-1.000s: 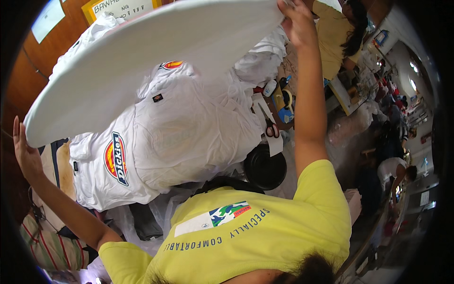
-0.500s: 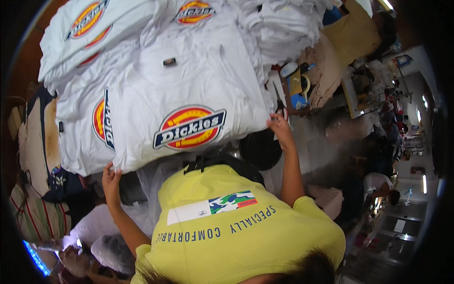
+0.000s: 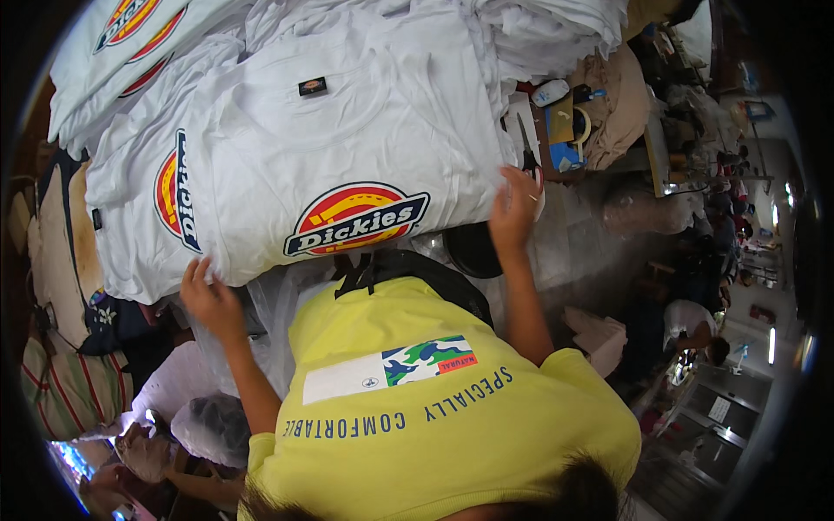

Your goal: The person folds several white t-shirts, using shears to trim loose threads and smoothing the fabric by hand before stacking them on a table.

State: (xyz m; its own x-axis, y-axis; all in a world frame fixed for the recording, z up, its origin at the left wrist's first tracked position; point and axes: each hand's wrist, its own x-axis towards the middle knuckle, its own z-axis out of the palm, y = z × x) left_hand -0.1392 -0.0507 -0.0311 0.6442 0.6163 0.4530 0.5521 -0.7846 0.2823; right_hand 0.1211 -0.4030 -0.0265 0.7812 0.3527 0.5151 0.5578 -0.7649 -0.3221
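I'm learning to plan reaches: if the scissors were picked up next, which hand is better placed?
Probably the right hand: it is at the right end of the white shirt, close to the scissors. The left hand is near the shirt's left end, much farther away.

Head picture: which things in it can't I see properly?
All in the head view:
- Scissors: handles partly covered by the right hand.
- Round black object: its far side is hidden behind the front white T-shirt, so I can't tell its whole shape.
- T-shirt stack at upper left: cut off by the top edge.
- Far worker in white: too small and blurred.
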